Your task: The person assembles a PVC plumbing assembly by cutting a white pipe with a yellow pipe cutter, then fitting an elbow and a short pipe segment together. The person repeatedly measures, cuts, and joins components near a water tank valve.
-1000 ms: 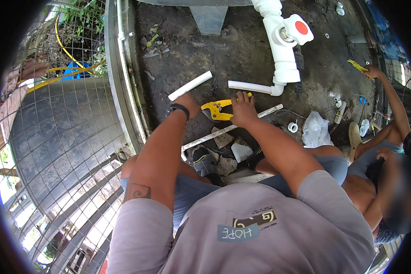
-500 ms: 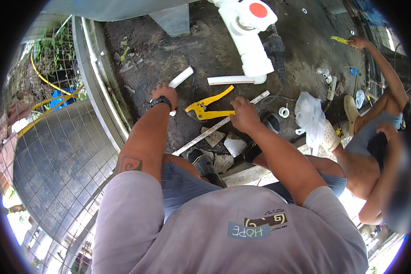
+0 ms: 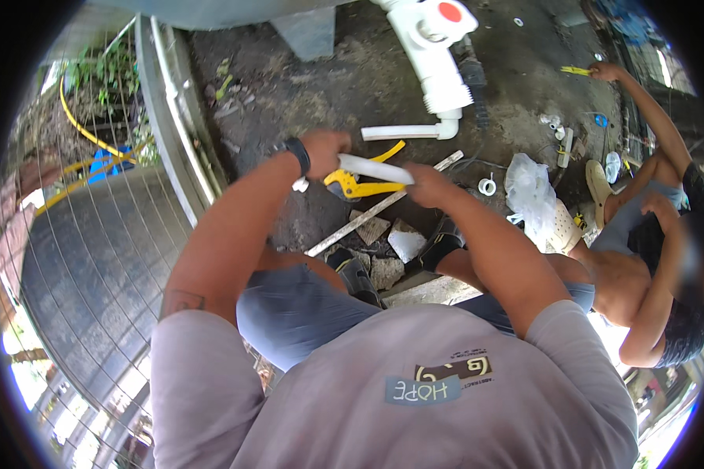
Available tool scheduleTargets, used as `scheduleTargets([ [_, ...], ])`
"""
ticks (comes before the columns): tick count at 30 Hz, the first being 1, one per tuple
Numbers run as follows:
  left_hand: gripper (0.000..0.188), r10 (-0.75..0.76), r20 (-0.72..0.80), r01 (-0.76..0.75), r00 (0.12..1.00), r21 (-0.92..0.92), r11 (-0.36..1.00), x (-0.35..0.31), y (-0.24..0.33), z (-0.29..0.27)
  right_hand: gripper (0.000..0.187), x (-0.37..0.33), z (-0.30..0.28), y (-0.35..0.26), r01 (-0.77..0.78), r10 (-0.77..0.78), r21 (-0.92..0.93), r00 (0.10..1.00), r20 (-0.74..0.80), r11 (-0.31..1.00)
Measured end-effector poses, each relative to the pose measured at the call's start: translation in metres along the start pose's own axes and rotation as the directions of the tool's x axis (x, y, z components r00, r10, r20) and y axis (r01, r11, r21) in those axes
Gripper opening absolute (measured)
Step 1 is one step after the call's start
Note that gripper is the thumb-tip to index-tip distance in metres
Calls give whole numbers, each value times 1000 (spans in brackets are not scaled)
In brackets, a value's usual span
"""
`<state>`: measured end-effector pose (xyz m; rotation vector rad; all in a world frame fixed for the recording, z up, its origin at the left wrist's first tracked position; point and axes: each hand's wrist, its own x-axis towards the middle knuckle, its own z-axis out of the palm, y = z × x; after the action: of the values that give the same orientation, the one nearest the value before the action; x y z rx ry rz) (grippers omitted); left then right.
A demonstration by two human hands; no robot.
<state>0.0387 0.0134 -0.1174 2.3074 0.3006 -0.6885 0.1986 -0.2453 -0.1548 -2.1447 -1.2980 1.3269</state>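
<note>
A short white plastic pipe (image 3: 374, 168) spans the gap between my two hands, slightly blurred. My left hand (image 3: 325, 152) is closed around its left end. At the pipe's right end, the fingers of my right hand (image 3: 430, 186) are closed on it. A yellow pipe cutter (image 3: 356, 186) lies beneath the pipe with its handles spread. Its lower handle ends close to my right fingers, and whether they touch it I cannot tell. Under the cutter's handle runs a long, thin, dirty white strip (image 3: 383, 205).
A large white fitting with a red-centred cap (image 3: 438, 59) and elbow pipe (image 3: 399, 132) lies ahead. Broken tile pieces (image 3: 405, 241) sit by my feet. To the right are a white ring (image 3: 487, 187), a plastic bag (image 3: 529, 191) and another person's hand (image 3: 605, 71) holding a yellow tool. Wire fencing borders the left.
My left hand has lifted the short pipe from the ground and brought it rightward over the cutter. My right hand has shifted from the cutter's handle end to the pipe's end.
</note>
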Motion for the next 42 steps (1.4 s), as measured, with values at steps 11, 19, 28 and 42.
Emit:
scheduleTargets([
  [11,55,-409,239,411,880,44,910,-69,-98,19,37,-61,-63,62,-347,376,-805,911,-168,481],
  [19,51,-481,113,493,870,-258,831,-60,-127,131,39,-7,-58,3,-433,421,-360,900,-114,827],
  [28,35,-377,-14,354,926,-311,882,-64,-88,103,69,98,-35,97,-538,669,403,651,-359,740],
  [42,56,-345,58,342,937,66,938,-6,-56,4,71,63,-45,18,-122,452,492,627,-635,862],
])
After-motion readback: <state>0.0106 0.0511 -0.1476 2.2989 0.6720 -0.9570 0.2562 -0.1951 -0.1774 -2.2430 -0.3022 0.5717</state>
